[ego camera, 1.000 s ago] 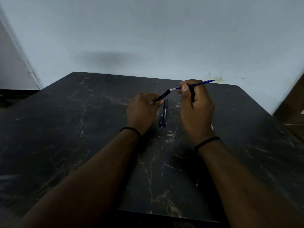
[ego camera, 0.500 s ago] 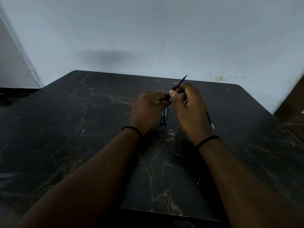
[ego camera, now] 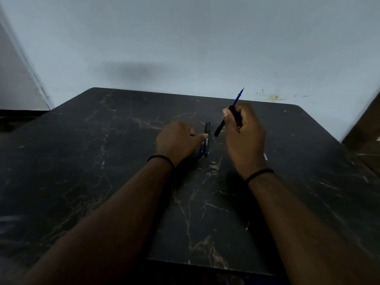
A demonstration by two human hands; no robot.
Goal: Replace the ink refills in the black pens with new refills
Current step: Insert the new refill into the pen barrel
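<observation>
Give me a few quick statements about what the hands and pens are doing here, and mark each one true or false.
1. The right hand grips a black pen part with a blue refill sticking out past the fingers. True.
2. The left hand is raised high above the table. False: it is low at the tabletop, its thumb at a black pen lying there.
3. The table is dark with pale marble-like veins. True.
4. The blue refill points down at the table. False: it points up and away, toward the wall.
5. Both wrists wear thin dark bands. True.
</observation>
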